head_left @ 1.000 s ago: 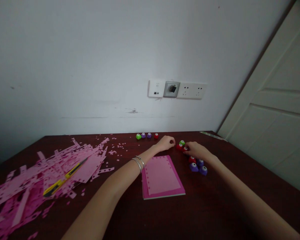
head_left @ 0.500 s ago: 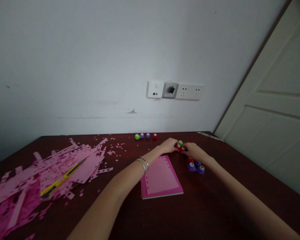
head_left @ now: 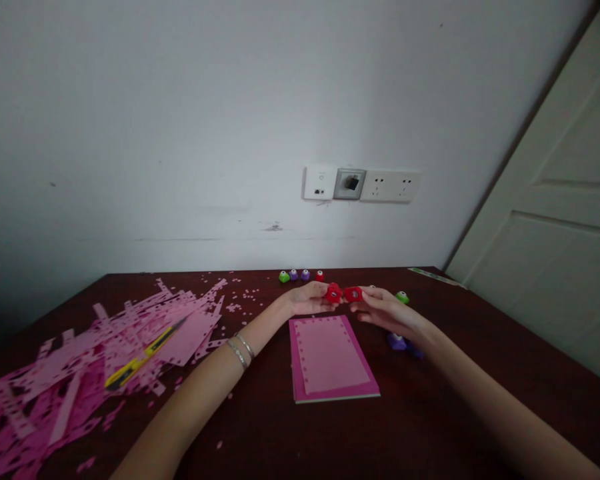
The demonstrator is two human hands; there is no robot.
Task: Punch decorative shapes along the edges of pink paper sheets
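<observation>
My left hand [head_left: 309, 299], with bracelets at its wrist, pinches a small red craft punch [head_left: 334, 293]. In my right hand [head_left: 386, 308] is another red craft punch [head_left: 353, 294]. The two are side by side above the table, their undersides turned towards me. A green craft punch [head_left: 403, 297] stands just beyond my right hand, and a purple one [head_left: 397, 342] sits below it, partly covered by the arm. Nearer me lies a stack of pink paper [head_left: 334, 357], its top sheet lighter and punched with small holes along the left and top edges.
Several punches, among them a green one [head_left: 284, 277] and a red one [head_left: 320, 275], line the table's back edge. Punched pink paper scraps [head_left: 80, 353] heap at the left, a yellow utility knife [head_left: 145, 357] on top. A patterned strip [head_left: 437, 277] lies back right.
Both hands have lifted the two red punches from the group and turned their undersides towards me. The left forearm has moved off the pink paper. The view has shifted slightly.
</observation>
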